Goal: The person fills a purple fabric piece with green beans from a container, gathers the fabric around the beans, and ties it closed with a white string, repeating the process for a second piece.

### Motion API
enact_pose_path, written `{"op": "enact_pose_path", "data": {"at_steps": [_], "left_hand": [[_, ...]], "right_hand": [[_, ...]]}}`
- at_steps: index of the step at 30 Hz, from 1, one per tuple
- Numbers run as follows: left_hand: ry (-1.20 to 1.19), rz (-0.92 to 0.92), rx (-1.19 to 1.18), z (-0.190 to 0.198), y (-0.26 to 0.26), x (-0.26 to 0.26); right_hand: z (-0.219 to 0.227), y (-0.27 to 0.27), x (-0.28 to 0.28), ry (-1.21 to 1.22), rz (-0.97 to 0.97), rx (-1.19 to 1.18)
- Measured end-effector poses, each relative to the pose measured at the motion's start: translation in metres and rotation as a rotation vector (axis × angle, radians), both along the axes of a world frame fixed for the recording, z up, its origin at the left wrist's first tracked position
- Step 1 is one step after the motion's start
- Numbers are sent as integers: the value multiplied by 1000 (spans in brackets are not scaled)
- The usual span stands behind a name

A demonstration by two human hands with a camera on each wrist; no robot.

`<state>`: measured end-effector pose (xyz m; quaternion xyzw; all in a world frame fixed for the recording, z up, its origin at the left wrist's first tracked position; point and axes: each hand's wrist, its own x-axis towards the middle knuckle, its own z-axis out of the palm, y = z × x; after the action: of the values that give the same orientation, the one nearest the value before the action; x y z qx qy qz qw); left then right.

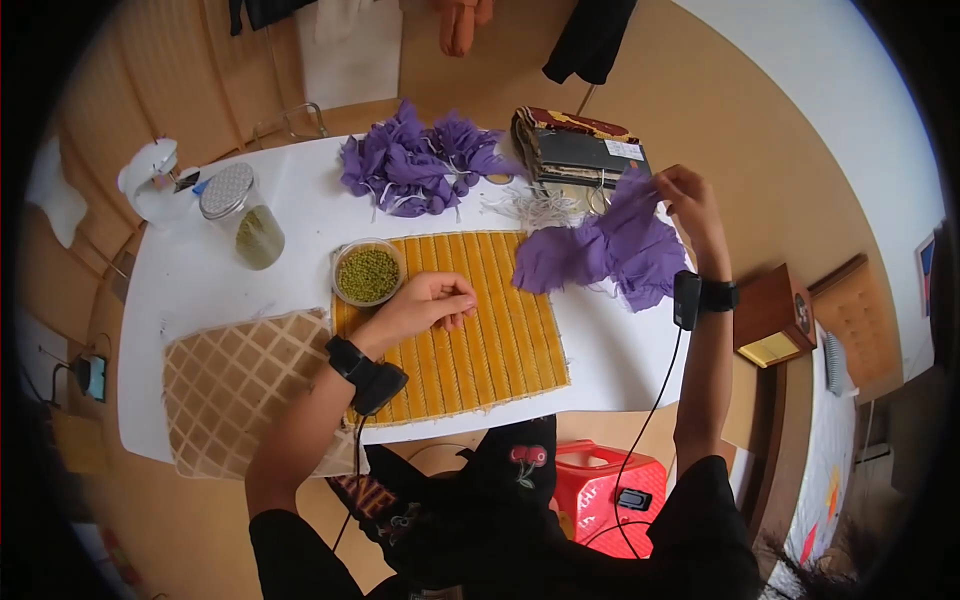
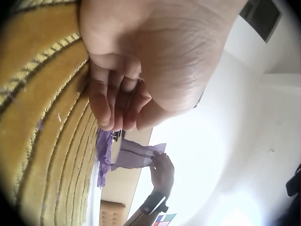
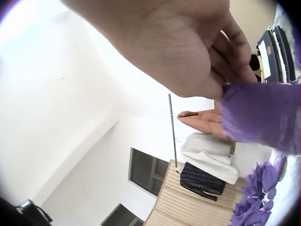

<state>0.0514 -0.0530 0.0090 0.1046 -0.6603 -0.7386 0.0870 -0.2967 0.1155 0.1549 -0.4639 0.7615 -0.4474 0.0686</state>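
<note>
My right hand (image 1: 693,205) pinches the upper corner of a thin purple cloth (image 1: 600,255) between thumb and fingertips, raised over the table's right side. The cloth's lower part spreads over the tabletop and the right edge of a yellow striped fabric mat (image 1: 500,340). In the right wrist view the held edge of the cloth (image 3: 263,110) hangs from the fingertips. My left hand (image 1: 435,303) is low over the mat, fingers loosely curled, nothing visible in them. Beside its wrist stands a clear tub (image 1: 337,288) of green beans (image 1: 367,274).
Several purple bundles tied with white strips (image 1: 410,165) lie at the back. White strings (image 1: 535,207), scissors (image 1: 598,195) and a dark folder stack (image 1: 575,150) sit behind the cloth. A lidded jar (image 1: 245,220) stands at left, a beige checked cloth (image 1: 250,370) at front left.
</note>
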Motion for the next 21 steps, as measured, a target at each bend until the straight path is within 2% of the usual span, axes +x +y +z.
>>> {"op": "enact_pose_path", "data": {"at_steps": [2, 4, 9, 11, 12, 14, 15, 16, 18, 19, 20, 21], "left_hand": [[20, 10, -11, 3, 1, 0], [32, 6, 1, 0, -2, -1], [76, 26, 53, -1, -2, 0], [143, -114, 408, -12, -5, -4], [143, -103, 409, -9, -3, -4], [138, -17, 660, -6, 5, -3], [159, -18, 718, -5, 5, -2], [150, -13, 720, -7, 6, -3], [111, 14, 794, -11, 7, -4], [72, -5, 971, -12, 6, -4], [71, -4, 976, -8, 7, -5], [101, -21, 1005, -2, 9, -5]], "right_hand": [[15, 3, 6, -25, -5, -55], [25, -1, 28, -206, 113, -146], [8, -30, 93, -292, 352, -18], [-5, -40, 130, -371, 463, 59], [-12, -43, 144, -439, 525, 114], [-37, -50, 159, -390, 737, 225], [-41, -50, 169, -523, 793, 218], [-43, -52, 167, -533, 796, 217], [-43, -55, 153, -358, 685, 151], [-49, -57, 140, -271, 594, 100], [-53, -57, 127, -273, 594, 105], [-56, -56, 114, 4, 442, 230]]}}
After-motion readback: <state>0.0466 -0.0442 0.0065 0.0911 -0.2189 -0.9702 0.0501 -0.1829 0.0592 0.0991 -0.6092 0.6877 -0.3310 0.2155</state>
